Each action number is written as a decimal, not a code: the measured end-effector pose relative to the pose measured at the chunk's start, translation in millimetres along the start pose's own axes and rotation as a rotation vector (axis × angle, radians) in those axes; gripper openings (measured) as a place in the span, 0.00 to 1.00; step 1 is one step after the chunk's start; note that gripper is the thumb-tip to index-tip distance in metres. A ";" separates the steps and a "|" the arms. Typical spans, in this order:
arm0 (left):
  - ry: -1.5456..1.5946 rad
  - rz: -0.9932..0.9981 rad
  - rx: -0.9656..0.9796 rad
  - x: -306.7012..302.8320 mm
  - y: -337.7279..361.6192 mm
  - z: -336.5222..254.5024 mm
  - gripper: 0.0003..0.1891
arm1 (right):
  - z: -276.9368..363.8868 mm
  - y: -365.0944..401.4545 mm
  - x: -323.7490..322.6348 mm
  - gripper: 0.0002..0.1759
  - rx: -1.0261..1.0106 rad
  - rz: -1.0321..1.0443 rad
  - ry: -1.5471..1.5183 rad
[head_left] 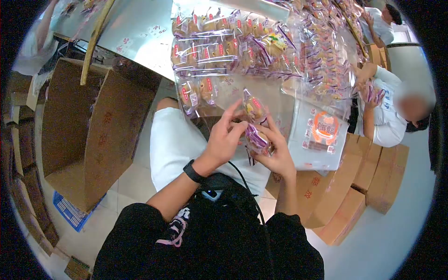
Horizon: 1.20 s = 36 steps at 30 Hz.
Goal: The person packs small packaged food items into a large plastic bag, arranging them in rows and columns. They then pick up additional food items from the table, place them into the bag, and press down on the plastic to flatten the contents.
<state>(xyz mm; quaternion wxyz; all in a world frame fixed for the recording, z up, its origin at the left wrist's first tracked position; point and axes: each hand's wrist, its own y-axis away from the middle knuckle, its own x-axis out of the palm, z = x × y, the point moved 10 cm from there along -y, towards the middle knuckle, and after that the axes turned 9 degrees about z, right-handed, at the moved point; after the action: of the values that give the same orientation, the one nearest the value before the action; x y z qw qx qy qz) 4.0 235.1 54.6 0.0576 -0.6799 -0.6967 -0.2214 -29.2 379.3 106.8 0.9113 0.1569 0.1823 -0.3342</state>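
Just in front of my lap, my left hand (228,135) and my right hand (276,148) are close together around small wrapped snacks. A purple-and-clear wrapped snack (256,138) is between the fingers of both hands. Another wrapped snack (253,106) with a red label is just above it, touching my fingertips. My left hand's fingers are bent around the upper snack's side, and my right hand's fingers wrap the purple one. Rows of similar wrapped snacks (205,51) lie in clear plastic on the table ahead. Two wrapped snacks (198,92) lie at the table's near left edge.
Printed plastic bags (319,133) lie right of my hands. An open cardboard box (98,126) stands at the left, above a blue crate (74,210). More cartons (343,214) are at the lower right. A co-worker (385,102) sits at the right, holding snacks; a wooden stick (95,42) crosses the upper left.
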 end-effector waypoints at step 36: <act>-0.564 -0.052 -0.029 -9.1 26.1 -4.4 0.28 | -69.0 39.5 9.2 0.33 0.216 -0.330 -0.592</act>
<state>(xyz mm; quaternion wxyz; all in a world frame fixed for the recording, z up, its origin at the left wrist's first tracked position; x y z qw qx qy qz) 29.1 224.3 61.1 -0.1538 -0.6971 -0.6994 -0.0348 -12.1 431.1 48.3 0.8364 0.1173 -0.1031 -0.5255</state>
